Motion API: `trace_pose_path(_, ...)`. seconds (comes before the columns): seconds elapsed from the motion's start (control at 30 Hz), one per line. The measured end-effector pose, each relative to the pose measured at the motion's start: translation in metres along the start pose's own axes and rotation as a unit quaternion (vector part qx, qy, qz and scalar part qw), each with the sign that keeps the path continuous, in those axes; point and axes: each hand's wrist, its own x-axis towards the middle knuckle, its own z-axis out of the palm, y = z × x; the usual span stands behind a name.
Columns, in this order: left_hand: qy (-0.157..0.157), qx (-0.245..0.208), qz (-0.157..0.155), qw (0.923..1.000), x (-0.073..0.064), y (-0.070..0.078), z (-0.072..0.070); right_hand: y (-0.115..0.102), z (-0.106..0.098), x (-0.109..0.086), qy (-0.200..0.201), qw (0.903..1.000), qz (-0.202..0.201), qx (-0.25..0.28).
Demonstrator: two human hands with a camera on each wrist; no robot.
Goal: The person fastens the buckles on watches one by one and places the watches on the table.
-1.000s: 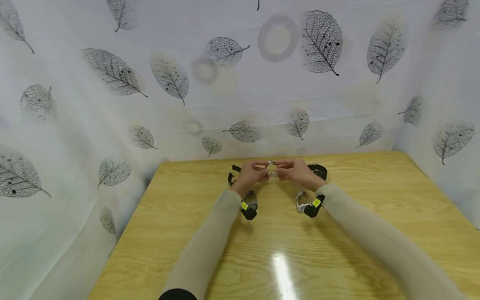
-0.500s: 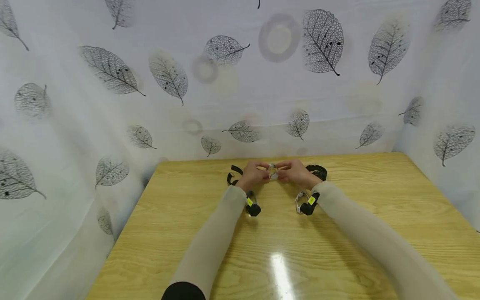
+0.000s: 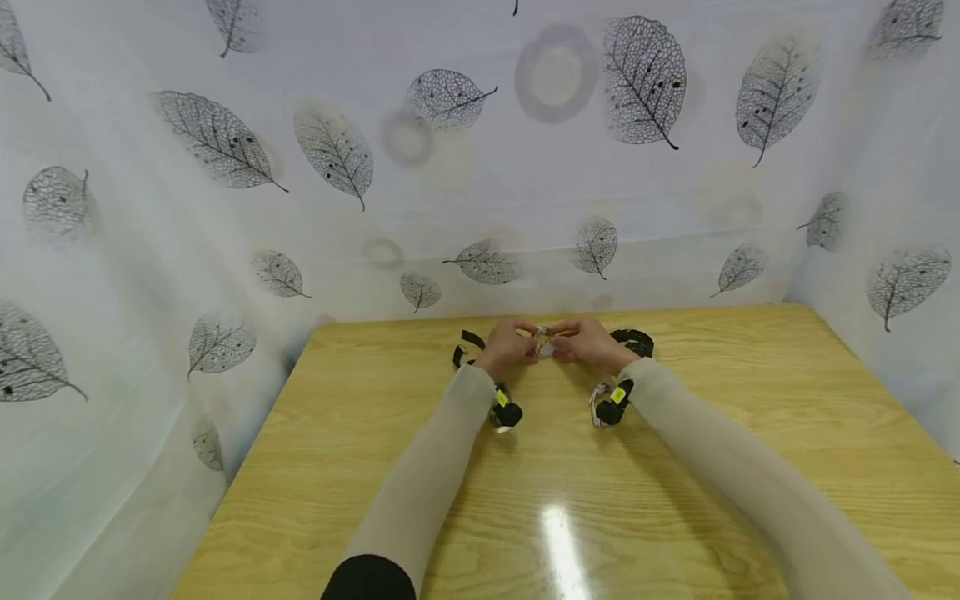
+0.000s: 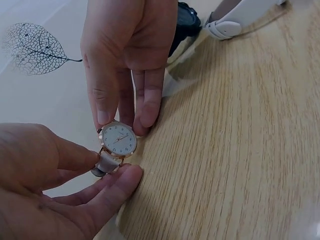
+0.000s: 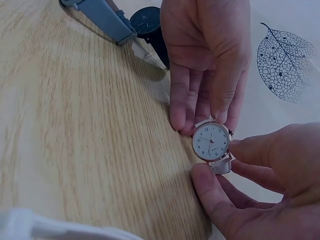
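Between both hands is a small wristwatch [image 4: 118,138] with a white dial, rose-gold rim and pale strap. My left hand [image 3: 506,348] pinches one strap end between thumb and fingers. My right hand [image 3: 588,343] pinches the opposite strap end, with its thumb right beside the case. The dial [image 5: 210,141] faces toward me, tilted, close over the wooden table [image 3: 360,467]. Most of the strap is hidden behind the fingers.
A black watch [image 5: 146,21] and a blue-grey-strapped watch [image 5: 102,17] lie by the left hand. Near the right hand are another black watch [image 3: 637,342] and a white-strapped watch [image 4: 225,27]. A leaf-print curtain [image 3: 487,183] hangs behind the table.
Both wrists have drawn slightly toward each other, and the watch sits a little lower in the head view. The left wrist camera now covers more of the blue-grey watch. Both grips persist.
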Motion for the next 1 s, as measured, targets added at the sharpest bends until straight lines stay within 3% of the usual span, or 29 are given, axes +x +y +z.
trace_pose_path(0.2, 0.001, 0.017, -0.011, 0.9998, 0.002, 0.002, 0.001, 0.002, -0.001, 0.008, 0.005, 0.9999, 0.007, -0.007)
trace_pose_path(0.47, -0.007, 0.048, 0.005, 0.9988, -0.002, 0.004, 0.001, 0.001, -0.001, 0.013, 0.011, 0.9998, 0.012, -0.01)
trace_pose_path(1.0, -0.01, 0.039, 0.014, 0.9991, 0.0, -0.002, -0.001, -0.002, 0.003, 0.011, 0.013, 0.9997, 0.001, -0.021)
